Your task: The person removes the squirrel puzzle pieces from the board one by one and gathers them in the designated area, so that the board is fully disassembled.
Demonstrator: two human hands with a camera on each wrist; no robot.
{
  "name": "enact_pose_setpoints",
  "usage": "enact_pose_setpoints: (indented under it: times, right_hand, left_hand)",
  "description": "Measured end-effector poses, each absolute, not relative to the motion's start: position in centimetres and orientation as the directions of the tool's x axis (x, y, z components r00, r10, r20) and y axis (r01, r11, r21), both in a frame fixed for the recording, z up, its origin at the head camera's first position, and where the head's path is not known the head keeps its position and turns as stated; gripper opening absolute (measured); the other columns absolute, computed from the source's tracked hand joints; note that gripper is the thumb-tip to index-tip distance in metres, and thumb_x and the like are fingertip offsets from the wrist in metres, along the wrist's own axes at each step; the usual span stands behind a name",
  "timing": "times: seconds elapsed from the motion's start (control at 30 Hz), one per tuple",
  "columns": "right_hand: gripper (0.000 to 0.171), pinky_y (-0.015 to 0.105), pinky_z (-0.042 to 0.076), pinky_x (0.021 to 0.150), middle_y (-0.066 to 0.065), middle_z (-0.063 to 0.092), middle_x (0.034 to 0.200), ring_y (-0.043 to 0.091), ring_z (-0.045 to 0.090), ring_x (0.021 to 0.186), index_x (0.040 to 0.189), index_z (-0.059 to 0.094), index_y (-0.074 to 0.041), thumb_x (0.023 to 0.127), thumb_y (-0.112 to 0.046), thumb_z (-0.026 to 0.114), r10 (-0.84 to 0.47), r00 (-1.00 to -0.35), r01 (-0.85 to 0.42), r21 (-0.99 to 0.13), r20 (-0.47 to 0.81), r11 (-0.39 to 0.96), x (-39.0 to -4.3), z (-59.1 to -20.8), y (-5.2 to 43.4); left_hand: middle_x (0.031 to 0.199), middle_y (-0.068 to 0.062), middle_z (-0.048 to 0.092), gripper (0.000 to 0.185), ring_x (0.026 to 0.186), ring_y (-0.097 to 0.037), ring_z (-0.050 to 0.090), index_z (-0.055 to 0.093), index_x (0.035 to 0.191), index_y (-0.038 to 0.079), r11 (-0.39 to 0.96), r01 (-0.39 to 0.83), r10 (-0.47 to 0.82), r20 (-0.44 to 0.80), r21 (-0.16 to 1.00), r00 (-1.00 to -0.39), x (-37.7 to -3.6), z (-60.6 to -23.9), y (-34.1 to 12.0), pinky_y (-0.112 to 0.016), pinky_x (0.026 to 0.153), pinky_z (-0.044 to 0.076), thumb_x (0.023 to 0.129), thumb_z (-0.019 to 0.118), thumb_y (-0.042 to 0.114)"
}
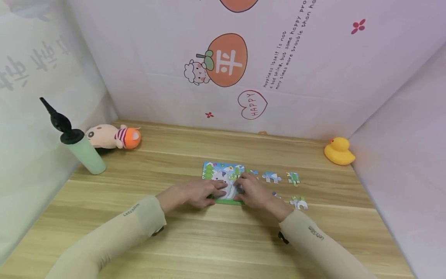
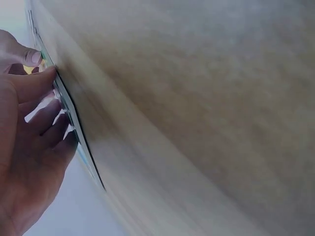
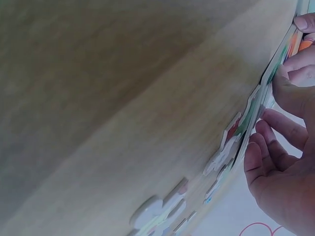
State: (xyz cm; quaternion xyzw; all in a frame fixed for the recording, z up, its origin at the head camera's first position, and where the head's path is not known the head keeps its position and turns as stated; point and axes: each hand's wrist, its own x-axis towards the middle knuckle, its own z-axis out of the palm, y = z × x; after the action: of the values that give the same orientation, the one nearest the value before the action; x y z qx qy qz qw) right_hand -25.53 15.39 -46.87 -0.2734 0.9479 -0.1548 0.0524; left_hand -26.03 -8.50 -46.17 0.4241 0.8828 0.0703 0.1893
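A jigsaw puzzle (image 1: 217,170) with a pale grey cartoon animal, green trees and blue sky lies flat on the wooden table. My left hand (image 1: 200,192) rests on its left and front part, fingertips on the picture and thumb at the front edge. On the right side, the fingers of my right hand (image 1: 256,192) touch the puzzle, bent slightly, with the thumb near the front border. Both hands cover part of the picture. Low in the wrist views, the left hand (image 2: 34,132) and right hand (image 3: 290,142) meet the thin puzzle edge.
Loose jigsaw pieces lie right of the puzzle, including a blue one (image 1: 271,177), a green one (image 1: 293,177) and a white-green one (image 1: 299,202). A yellow rubber duck (image 1: 339,151) sits far right. A green hand pump (image 1: 85,155) and plush toy (image 1: 111,136) stand left.
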Motion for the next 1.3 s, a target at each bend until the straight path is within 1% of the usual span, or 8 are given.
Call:
enact_pose_setpoints:
  times: [0.37, 0.6, 0.7, 0.8, 0.9, 0.97, 1.13, 1.3]
  right_hand:
    - [0.041, 0.043, 0.057, 0.099, 0.008, 0.069, 0.114, 0.026, 0.062, 0.110, 0.117, 0.068, -0.007, 0.084, -0.024, 0.087, -0.489, -0.870, -0.435, -0.368, -0.064, 0.822, -25.6, -46.7, 15.1]
    - [0.039, 0.031, 0.054, 0.076, 0.003, 0.065, 0.100, 0.015, 0.058, 0.087, 0.117, 0.058, -0.010, 0.089, -0.020, 0.083, -0.489, -0.867, -0.410, -0.428, -0.091, 0.806, -25.2, -46.3, 15.0]
    - [0.035, 0.026, 0.051, 0.070, 0.001, 0.065, 0.095, 0.012, 0.057, 0.081, 0.116, 0.057, -0.011, 0.091, -0.016, 0.081, -0.499, -0.864, -0.414, -0.469, -0.066, 0.780, -24.9, -46.3, 15.3]
    - [0.030, 0.023, 0.049, 0.067, 0.002, 0.066, 0.093, 0.011, 0.056, 0.078, 0.117, 0.055, -0.010, 0.095, -0.010, 0.075, -0.519, -0.853, -0.411, -0.550, -0.049, 0.727, -24.8, -46.4, 15.9]
    - [0.028, 0.022, 0.049, 0.065, 0.004, 0.069, 0.092, 0.010, 0.055, 0.076, 0.121, 0.054, -0.005, 0.098, -0.006, 0.070, -0.542, -0.840, -0.404, -0.632, -0.030, 0.661, -24.8, -46.0, 17.4]
    - [0.025, 0.021, 0.049, 0.061, 0.008, 0.072, 0.090, 0.008, 0.055, 0.071, 0.120, 0.056, -0.002, 0.098, -0.003, 0.068, -0.558, -0.830, -0.415, -0.666, -0.002, 0.620, -24.9, -45.7, 18.9]
    - [0.011, 0.019, 0.051, 0.059, 0.010, 0.072, 0.086, 0.003, 0.057, 0.068, 0.106, 0.063, -0.002, 0.097, 0.002, 0.067, -0.549, -0.833, -0.444, -0.674, 0.067, 0.590, -24.9, -44.9, 23.3]
    - [0.012, 0.020, 0.054, 0.066, 0.008, 0.070, 0.091, 0.004, 0.058, 0.077, 0.104, 0.064, -0.002, 0.095, 0.005, 0.067, -0.500, -0.864, -0.408, -0.656, 0.052, 0.635, -23.6, -44.6, 27.9]
  left_hand:
    - [0.174, -0.003, 0.027, 0.051, 0.164, -0.024, 0.021, 0.047, 0.156, 0.017, 0.643, 0.713, 0.762, -0.329, 0.280, -0.558, -25.9, -46.1, -8.0, -0.046, 0.134, 0.026, 0.107, 0.056, 0.022]
    - [0.173, -0.002, 0.030, 0.050, 0.163, -0.024, 0.024, 0.050, 0.154, 0.017, 0.643, 0.702, 0.764, -0.321, 0.306, -0.559, -26.1, -46.0, -8.1, -0.048, 0.133, 0.027, 0.105, 0.059, 0.021]
    - [0.173, -0.003, 0.031, 0.049, 0.163, -0.025, 0.025, 0.051, 0.153, 0.016, 0.636, 0.705, 0.771, -0.315, 0.315, -0.554, -26.2, -45.9, -8.1, -0.048, 0.133, 0.027, 0.105, 0.060, 0.020]
    - [0.172, -0.003, 0.032, 0.049, 0.163, -0.025, 0.025, 0.051, 0.153, 0.015, 0.630, 0.708, 0.775, -0.313, 0.320, -0.548, -26.2, -45.8, -8.2, -0.047, 0.134, 0.027, 0.105, 0.060, 0.020]
    - [0.173, -0.004, 0.031, 0.050, 0.163, -0.026, 0.025, 0.050, 0.154, 0.015, 0.619, 0.714, 0.784, -0.313, 0.326, -0.536, -26.3, -45.7, -8.0, -0.048, 0.134, 0.026, 0.105, 0.059, 0.020]
    - [0.173, -0.005, 0.030, 0.050, 0.163, -0.027, 0.024, 0.050, 0.154, 0.015, 0.620, 0.711, 0.783, -0.316, 0.331, -0.536, -26.3, -45.8, -8.0, -0.048, 0.134, 0.025, 0.105, 0.058, 0.020]
    - [0.174, -0.003, 0.028, 0.050, 0.164, -0.027, 0.023, 0.048, 0.155, 0.016, 0.646, 0.686, 0.763, -0.332, 0.336, -0.555, -26.2, -45.9, -8.2, -0.051, 0.134, 0.023, 0.106, 0.057, 0.020]
    - [0.174, -0.004, 0.028, 0.050, 0.164, -0.028, 0.022, 0.048, 0.155, 0.015, 0.638, 0.685, 0.769, -0.320, 0.352, -0.553, -26.3, -46.0, -8.3, -0.051, 0.134, 0.024, 0.106, 0.058, 0.019]
